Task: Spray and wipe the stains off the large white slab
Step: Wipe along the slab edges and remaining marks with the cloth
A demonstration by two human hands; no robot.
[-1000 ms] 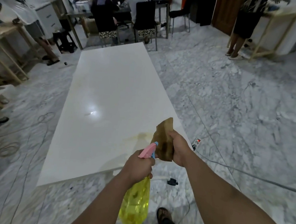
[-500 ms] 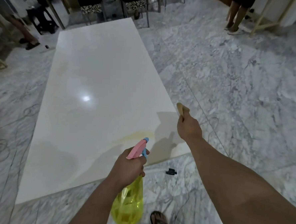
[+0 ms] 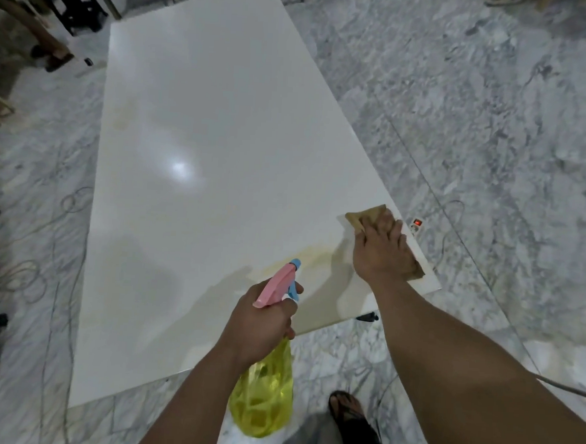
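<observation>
The large white slab [image 3: 200,140] lies flat on a grey-veined marble floor [image 3: 480,113], running away from the person toward the top of the view. A yellowish stain [image 3: 303,260] curves across its near right corner, and a fainter one [image 3: 123,118] shows near the left edge farther up.

The right hand [image 3: 380,251] lies palm-down on a brown cloth [image 3: 371,214], fingers straight and spread, pressing it flat against the slab at the near right corner — just beside the stain. The cloth's edges show beyond the fingertips and beside the wrist.

The left hand [image 3: 261,323] grips the neck of a spray bottle [image 3: 261,401] with curled fingers; the yellow translucent body hangs below the fist, past the slab's near edge, while the pink and blue trigger head [image 3: 279,282] points out over the stained corner.

A power strip [image 3: 416,226] with a lit red switch sits on the floor beside the slab's right edge — cables [image 3: 31,274] loop on the floor at left. A sandalled foot [image 3: 344,405] stands near the bottle.
</observation>
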